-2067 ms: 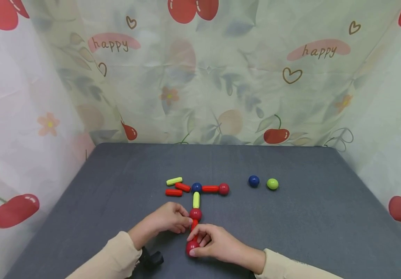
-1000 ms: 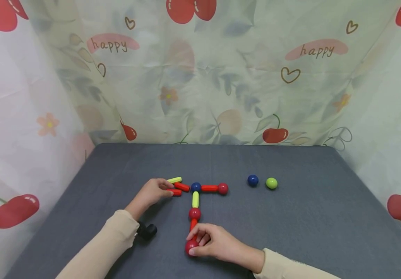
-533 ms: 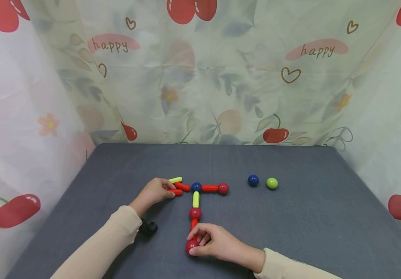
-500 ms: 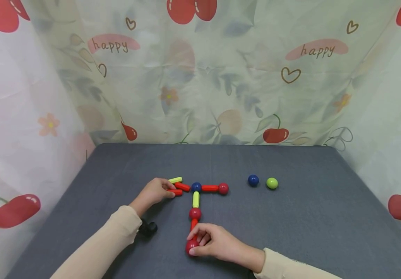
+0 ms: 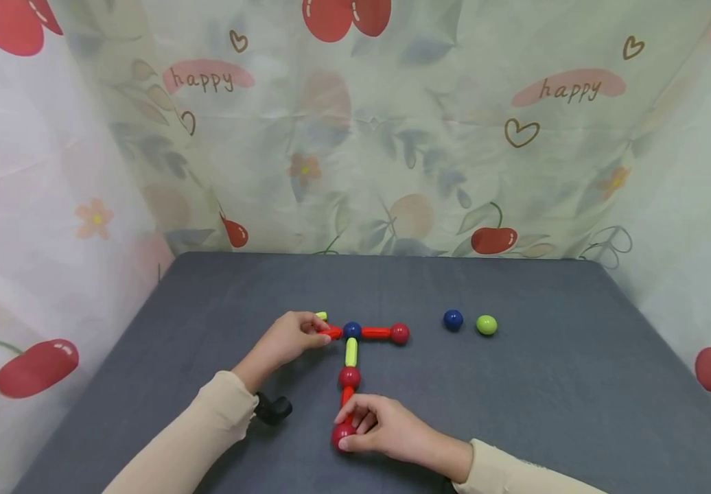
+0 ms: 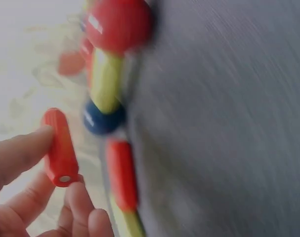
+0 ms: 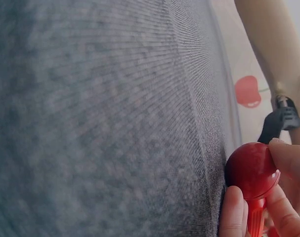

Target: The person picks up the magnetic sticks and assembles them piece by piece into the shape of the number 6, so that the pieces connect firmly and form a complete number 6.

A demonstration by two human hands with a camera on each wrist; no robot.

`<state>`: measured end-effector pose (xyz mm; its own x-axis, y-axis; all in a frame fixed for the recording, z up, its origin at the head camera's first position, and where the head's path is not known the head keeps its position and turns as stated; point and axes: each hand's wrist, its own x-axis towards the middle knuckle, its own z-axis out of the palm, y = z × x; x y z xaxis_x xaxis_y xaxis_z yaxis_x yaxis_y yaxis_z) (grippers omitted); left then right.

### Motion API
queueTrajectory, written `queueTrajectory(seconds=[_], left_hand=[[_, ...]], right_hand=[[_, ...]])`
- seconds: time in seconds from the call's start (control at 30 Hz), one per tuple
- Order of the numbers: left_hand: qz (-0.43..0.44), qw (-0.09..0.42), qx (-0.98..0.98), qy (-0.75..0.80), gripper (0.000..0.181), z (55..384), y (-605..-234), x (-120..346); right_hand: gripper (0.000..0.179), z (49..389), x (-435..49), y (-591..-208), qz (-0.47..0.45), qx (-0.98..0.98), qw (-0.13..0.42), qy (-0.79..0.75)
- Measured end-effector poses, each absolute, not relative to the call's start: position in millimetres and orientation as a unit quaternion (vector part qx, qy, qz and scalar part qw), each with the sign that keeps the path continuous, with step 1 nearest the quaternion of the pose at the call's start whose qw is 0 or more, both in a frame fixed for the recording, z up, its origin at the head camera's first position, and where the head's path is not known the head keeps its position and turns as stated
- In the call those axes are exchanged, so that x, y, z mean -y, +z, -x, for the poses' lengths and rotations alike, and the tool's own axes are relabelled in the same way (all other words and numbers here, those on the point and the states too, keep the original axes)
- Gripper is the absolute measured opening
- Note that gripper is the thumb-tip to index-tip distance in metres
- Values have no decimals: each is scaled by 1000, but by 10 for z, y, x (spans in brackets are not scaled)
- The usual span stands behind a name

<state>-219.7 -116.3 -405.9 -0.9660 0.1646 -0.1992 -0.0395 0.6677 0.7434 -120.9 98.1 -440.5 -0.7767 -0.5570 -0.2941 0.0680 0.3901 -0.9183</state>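
Observation:
My left hand (image 5: 290,337) pinches a red magnetic rod (image 6: 61,148) between thumb and fingers, lifted off the table; a metal tip shows at its end. A second red rod (image 6: 122,175) and a yellow-green rod (image 6: 132,222) lie beside it. Close to these is the joined figure: a blue ball (image 5: 352,331), a red rod (image 5: 376,333) leading to a red ball (image 5: 400,334), and a yellow-green rod (image 5: 351,353) running down to a middle red ball (image 5: 349,377). With my right hand (image 5: 389,429) I grip the front red ball (image 7: 251,170), whose rod is partly hidden by my fingers.
A loose blue ball (image 5: 453,320) and a green ball (image 5: 486,325) rest to the right on the dark grey table (image 5: 547,398). Printed curtains (image 5: 368,171) stand behind and at both sides. A black wrist camera (image 5: 274,409) hangs under my left wrist.
My left hand left the front of the figure, went to the loose rods, picked up a red one and moved slightly right with it. My right hand stays on the front red ball.

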Motion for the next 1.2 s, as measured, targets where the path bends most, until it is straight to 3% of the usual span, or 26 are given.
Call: queueTrajectory(seconds=[0.2,0.57,1.2], left_hand=[[-103,110,-883,444,14,2053,-3955,895],[-184,150,-867,438,12,1968,-3954,487],[-215,196,-894,342,10,2144,-4113,254]], right_hand=[[23,1208,-990,-4402,169,-777,289,-532],[21,1213,-999,-4420,202,-779,269,-529],[23,1219,-1010,-4408,189,-774,285,-534]])
